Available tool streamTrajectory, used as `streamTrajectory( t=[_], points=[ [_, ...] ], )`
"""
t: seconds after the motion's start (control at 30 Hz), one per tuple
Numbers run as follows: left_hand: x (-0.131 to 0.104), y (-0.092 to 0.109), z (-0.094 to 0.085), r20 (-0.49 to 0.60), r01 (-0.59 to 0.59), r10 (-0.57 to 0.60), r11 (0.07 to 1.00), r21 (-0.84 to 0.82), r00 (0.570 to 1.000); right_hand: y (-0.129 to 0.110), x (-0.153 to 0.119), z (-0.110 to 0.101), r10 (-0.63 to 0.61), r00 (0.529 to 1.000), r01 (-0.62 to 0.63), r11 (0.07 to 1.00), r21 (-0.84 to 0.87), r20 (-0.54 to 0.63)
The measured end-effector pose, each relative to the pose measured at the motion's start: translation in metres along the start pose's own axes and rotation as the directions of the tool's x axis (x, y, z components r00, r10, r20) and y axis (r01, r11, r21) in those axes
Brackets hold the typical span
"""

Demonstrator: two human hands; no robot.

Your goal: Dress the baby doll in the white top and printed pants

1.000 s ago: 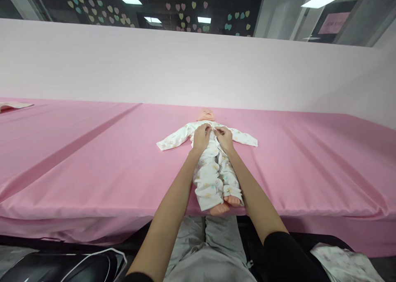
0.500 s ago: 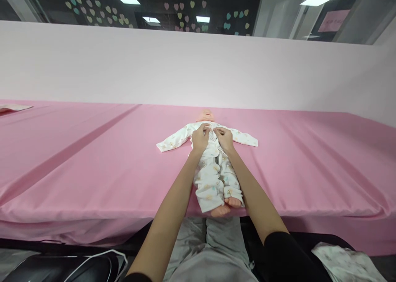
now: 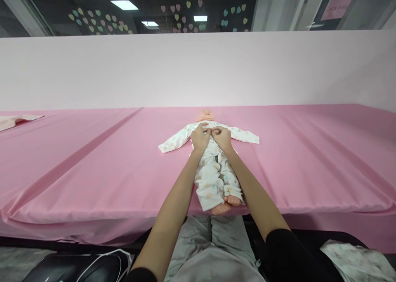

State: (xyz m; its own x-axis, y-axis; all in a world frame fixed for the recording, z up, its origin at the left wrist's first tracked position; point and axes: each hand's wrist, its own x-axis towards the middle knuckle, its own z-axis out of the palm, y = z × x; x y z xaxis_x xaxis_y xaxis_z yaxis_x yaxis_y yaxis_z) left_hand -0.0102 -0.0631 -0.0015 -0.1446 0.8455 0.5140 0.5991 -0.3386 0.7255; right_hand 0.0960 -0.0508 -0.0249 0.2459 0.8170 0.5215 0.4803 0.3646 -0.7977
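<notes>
A baby doll (image 3: 205, 115) lies on its back, its head toward the wall and its bare feet at the table's near edge. It wears a white patterned romper (image 3: 209, 183), with both sleeves spread out sideways. At the chest, my left hand (image 3: 200, 136) pinches the romper's front from the left side. My right hand (image 3: 222, 136) pinches the same front from the right, its fingertips meeting those of the left. Whatever small fastening lies between the fingertips is hidden. Lower down, the romper's front shows a gap between the legs.
A pink cloth (image 3: 108, 170) covers the table, with a white wall (image 3: 185, 71) behind it. Pale fabric (image 3: 18, 120) lies at the far left. Patterned cloth (image 3: 359, 259) rests below the table at the lower right. A white cable (image 3: 105, 255) loops over a black surface at lower left.
My fingertips have come closer together at the chest, the right hand shifting slightly left. The camera view has tilted a little; the doll stays in place.
</notes>
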Motion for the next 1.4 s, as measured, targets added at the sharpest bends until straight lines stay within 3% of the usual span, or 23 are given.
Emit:
streamTrajectory(
  t=[0.17, 0.53, 0.87, 1.2, 1.4],
  points=[
    [0.001, 0.0, 0.001, -0.01, -0.006, 0.006, 0.999, 0.044, 1.0, -0.002, 0.001, 0.0, 0.001, 1.0, 0.0, 1.0, -0.031, 0.012],
    [0.005, -0.008, 0.001, 0.005, 0.117, -0.118, 0.983, -0.142, 0.993, -0.005, 0.005, 0.002, 0.067, 0.995, -0.063, 0.996, -0.062, 0.075],
    [0.005, -0.005, 0.0, -0.004, 0.032, -0.032, 0.998, -0.048, 0.999, 0.009, 0.015, 0.008, 0.091, 0.987, -0.105, 0.989, 0.106, 0.13],
    [0.008, -0.014, 0.011, -0.018, -0.085, 0.084, 0.996, -0.032, 0.996, -0.003, 0.008, 0.004, 0.078, 0.993, -0.08, 0.997, 0.013, 0.094],
    [0.01, -0.017, 0.011, 0.018, -0.09, 0.089, 0.995, 0.033, 0.996, -0.003, 0.006, 0.003, -0.022, 0.994, 0.028, 0.998, -0.056, 0.105]
  ],
)
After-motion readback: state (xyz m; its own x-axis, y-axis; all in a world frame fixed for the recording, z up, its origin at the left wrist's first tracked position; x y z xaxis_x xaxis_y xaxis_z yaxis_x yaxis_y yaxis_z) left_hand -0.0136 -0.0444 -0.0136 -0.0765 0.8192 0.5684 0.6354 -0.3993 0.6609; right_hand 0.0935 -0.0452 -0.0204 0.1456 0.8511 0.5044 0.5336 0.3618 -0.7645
